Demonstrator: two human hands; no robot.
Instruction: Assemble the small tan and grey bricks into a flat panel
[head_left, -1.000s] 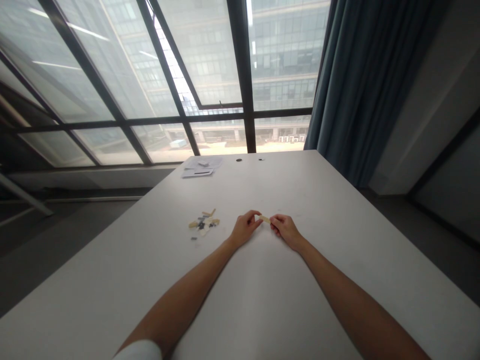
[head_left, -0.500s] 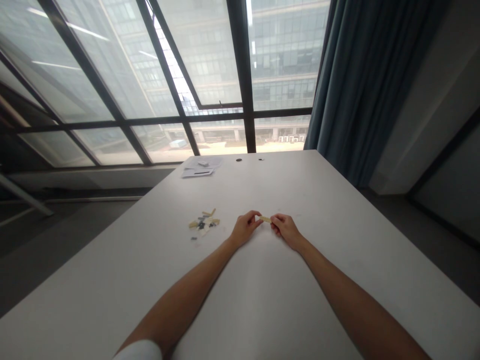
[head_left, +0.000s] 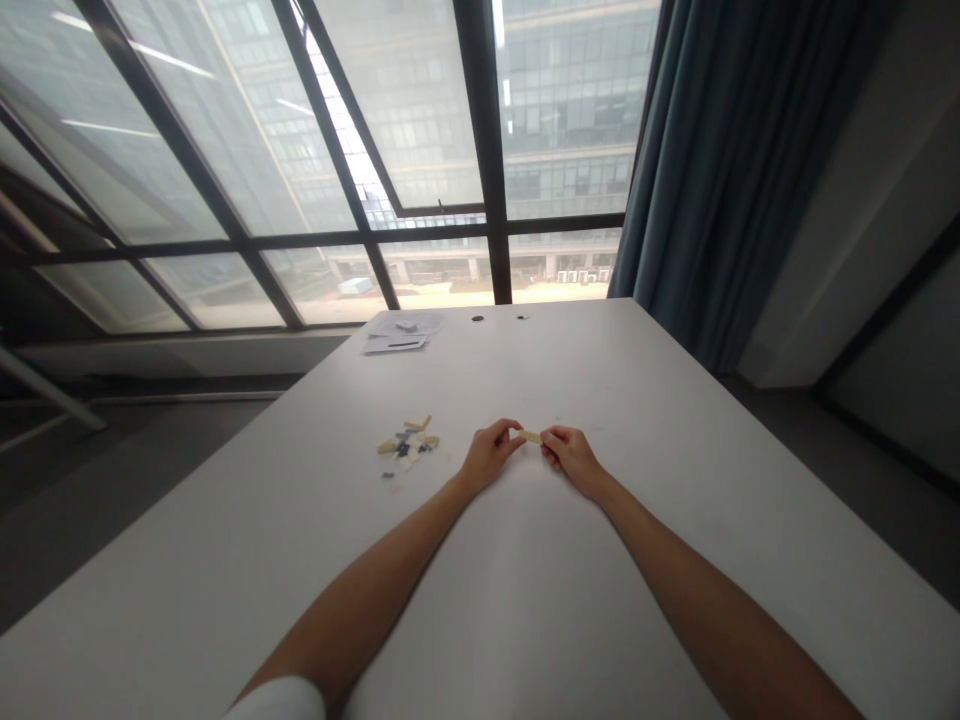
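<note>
Yellow strip (head_left: pixel 531 437) — 1 end inside right hand (head_left: pixel 570 455)

On the bench (head_left: pixel 510 560), a pile of pieces (head_left: pixel 410 443) lies left of frame centre; right of it, a strip (head_left: pixel 531 437) sits between left grip (head_left: pixel 491 449) and right grip (head_left: pixel 570 455); papers (head_left: pixel 397 339) lie behind the pile; curtain (head_left: pixel 720 180) upper right.

Legible text: none. Any print on the papers (head_left: pixel 377 346) at the far left of the table (head_left: pixel 630 380), on the small loose pieces (head_left: pixel 406 449) or on the building (head_left: pixel 577 130) beyond the window is too small or blurred to read.
</note>
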